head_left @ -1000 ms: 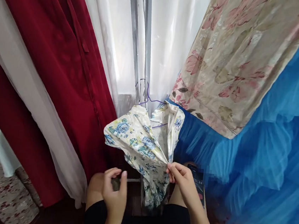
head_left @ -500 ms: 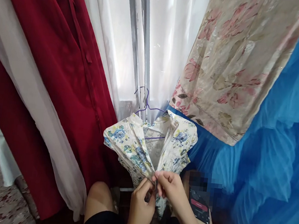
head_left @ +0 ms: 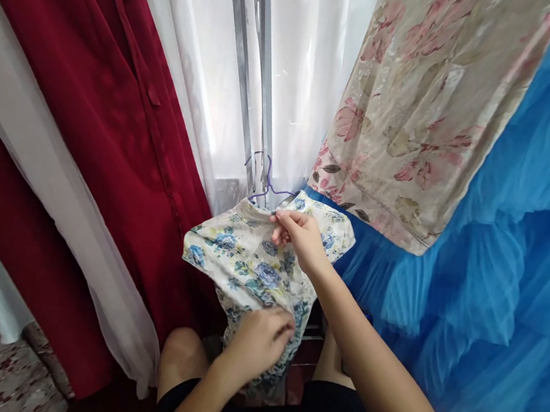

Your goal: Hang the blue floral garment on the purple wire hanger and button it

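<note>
Blue-flowered dress (head_left: 249, 262) on purple hanger (head_left: 267, 189): right hand (head_left: 299, 235) pinches collar, left hand (head_left: 258, 338) grips hem.

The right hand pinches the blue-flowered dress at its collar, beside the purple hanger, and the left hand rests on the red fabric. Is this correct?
Not fully. The head view shows the left hand gripping the lower part of the blue-flowered dress, apart from the red fabric. The right hand does pinch the collar beside the purple hanger.
</note>
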{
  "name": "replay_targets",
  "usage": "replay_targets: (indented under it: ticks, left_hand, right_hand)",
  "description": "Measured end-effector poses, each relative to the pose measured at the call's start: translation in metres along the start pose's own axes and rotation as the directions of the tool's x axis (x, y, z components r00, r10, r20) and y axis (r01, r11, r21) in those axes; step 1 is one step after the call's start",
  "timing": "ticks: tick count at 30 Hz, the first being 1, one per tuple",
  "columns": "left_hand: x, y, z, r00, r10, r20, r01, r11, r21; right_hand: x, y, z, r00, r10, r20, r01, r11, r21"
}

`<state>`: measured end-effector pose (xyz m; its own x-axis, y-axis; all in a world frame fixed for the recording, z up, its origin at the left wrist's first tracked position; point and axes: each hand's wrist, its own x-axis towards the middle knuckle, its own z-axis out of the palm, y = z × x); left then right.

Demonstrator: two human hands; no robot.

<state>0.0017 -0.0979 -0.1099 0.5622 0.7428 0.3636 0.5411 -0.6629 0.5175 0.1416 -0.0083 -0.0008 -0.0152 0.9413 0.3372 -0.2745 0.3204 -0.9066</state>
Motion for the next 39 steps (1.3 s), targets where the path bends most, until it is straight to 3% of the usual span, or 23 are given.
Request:
replay_targets:
  ticks: [2,4,5,7,10,13,16,19,20,22,23,25,27,29,31,33,35,37,39]
  left_hand:
    - [0.019,-0.003,-0.025,0.964,0.032,-0.264,-0.050,0.997,-0.063]
    - [0.044,-0.003,-0.054,0.863,0.034,-0.505,-0.076,0.995,-0.063]
    - [0.058,-0.003,-0.067,0.828,0.043,-0.559,-0.089,0.994,-0.056]
    - [0.084,-0.001,-0.088,0.828,0.087,-0.554,-0.126,0.991,-0.032]
    - [0.111,0.003,-0.098,0.855,0.177,-0.487,-0.183,0.982,0.035]
    - [0.118,0.006,-0.099,0.797,0.206,-0.568,-0.186,0.978,0.092]
    - [0.110,-0.008,-0.113,0.643,0.120,-0.756,-0.147,0.989,0.031]
    - [0.094,-0.051,-0.141,0.432,-0.113,-0.895,-0.098,0.980,-0.171]
    - [0.086,-0.070,-0.149,0.342,-0.230,-0.911,-0.111,0.953,-0.282]
    - [0.069,-0.107,-0.154,0.198,-0.537,-0.820,-0.195,0.798,-0.570]
    - [0.059,-0.122,-0.151,0.179,-0.667,-0.723,-0.231,0.686,-0.690]
    - [0.040,-0.145,-0.130,0.206,-0.823,-0.529,-0.245,0.480,-0.842]
    - [0.022,-0.153,-0.094,0.245,-0.878,-0.412,-0.205,0.369,-0.907]
    - [0.008,-0.150,-0.052,0.257,-0.906,-0.337,-0.189,0.295,-0.937]
    - [-0.001,-0.141,-0.015,0.288,-0.924,-0.251,-0.211,0.194,-0.958]
    - [-0.005,-0.128,0.010,0.366,-0.905,-0.217,-0.232,0.137,-0.963]
    - [-0.003,-0.111,0.020,0.482,-0.841,-0.248,-0.252,0.138,-0.958]
    - [0.003,-0.090,0.018,0.591,-0.746,-0.306,-0.276,0.170,-0.946]
    - [0.009,-0.066,0.011,0.672,-0.648,-0.359,-0.283,0.223,-0.933]
  right_hand:
    - [-0.008,-0.001,-0.003,0.999,-0.052,-0.004,0.051,0.998,-0.027]
    - [-0.013,-0.003,-0.006,0.997,-0.074,-0.004,0.074,0.996,-0.057]
    - [-0.014,-0.005,-0.006,0.997,-0.082,0.002,0.082,0.994,-0.073]
    - [-0.015,-0.008,-0.007,0.994,-0.102,0.030,0.104,0.989,-0.106]
    - [-0.010,-0.004,-0.008,0.987,-0.142,0.072,0.151,0.978,-0.142]
    - [-0.003,0.017,-0.011,0.982,-0.176,0.061,0.186,0.959,-0.214]
    - [-0.004,0.047,-0.015,0.990,-0.137,0.041,0.143,0.941,-0.308]
    - [-0.016,0.068,-0.017,0.998,-0.061,0.031,0.067,0.951,-0.301]
    - [-0.022,0.071,-0.016,0.999,-0.038,0.035,0.046,0.957,-0.287]
    - [-0.033,0.074,-0.016,0.999,-0.005,0.048,0.017,0.965,-0.260]
    - [-0.037,0.074,-0.015,0.999,0.003,0.053,0.010,0.968,-0.250]
    - [-0.045,0.074,-0.016,0.998,0.009,0.057,0.003,0.975,-0.221]
    - [-0.053,0.079,-0.020,0.999,0.024,0.020,-0.020,0.984,-0.178]
    - [-0.064,0.089,-0.029,0.994,0.054,-0.098,-0.064,0.992,-0.107]
    - [-0.078,0.104,-0.041,0.954,0.080,-0.287,-0.084,0.996,-0.001]
    - [-0.095,0.122,-0.054,0.880,0.097,-0.465,-0.067,0.994,0.082]
    - [-0.110,0.139,-0.064,0.833,0.130,-0.537,-0.086,0.991,0.108]
    - [-0.120,0.150,-0.069,0.844,0.185,-0.503,-0.167,0.983,0.081]
    - [-0.125,0.154,-0.066,0.854,0.172,-0.490,-0.198,0.980,0.000]
